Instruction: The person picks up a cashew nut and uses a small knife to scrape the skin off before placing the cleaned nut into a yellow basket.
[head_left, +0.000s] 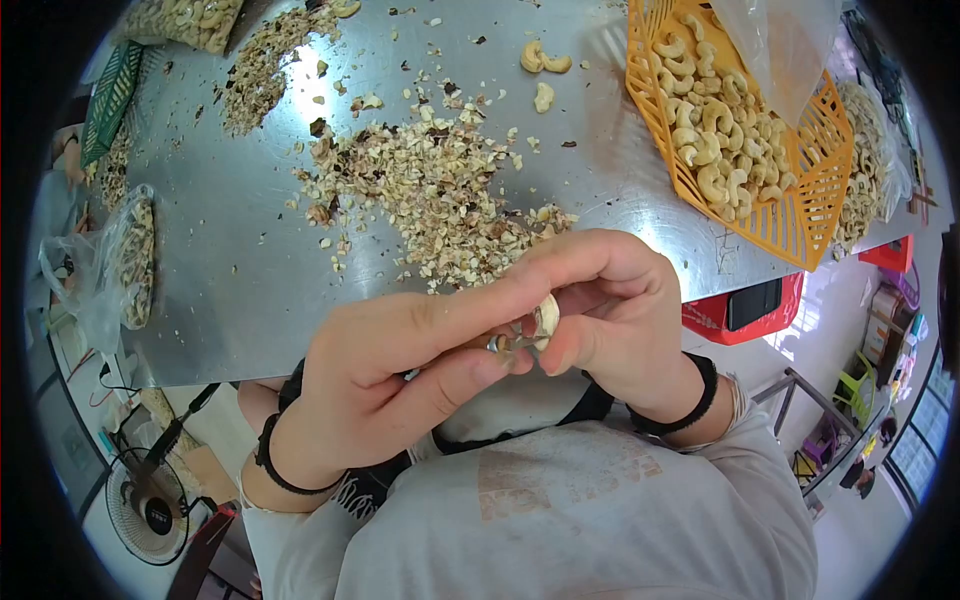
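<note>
In front of my chest, over the table's near edge, my two hands meet. My right hand (625, 310) pinches a pale cashew nut (546, 318) between thumb and fingers. My left hand (410, 350) is closed on a small metal tool (505, 342) with a shiny round end; its tip touches or lies very near the cashew, and the fingers hide most of it. Just beyond the hands spreads a heap of cashew skin scraps and chips (430, 190). A few whole cashews (543, 60) lie farther back.
An orange plastic basket (805, 220) of cashews (720, 130) stands at the right on the metal table (220, 300). A plastic bag (135, 260) lies left, near a green basket (108, 105). Below the right edge is a red container (745, 310) with a phone. A fan (148, 505) stands lower left.
</note>
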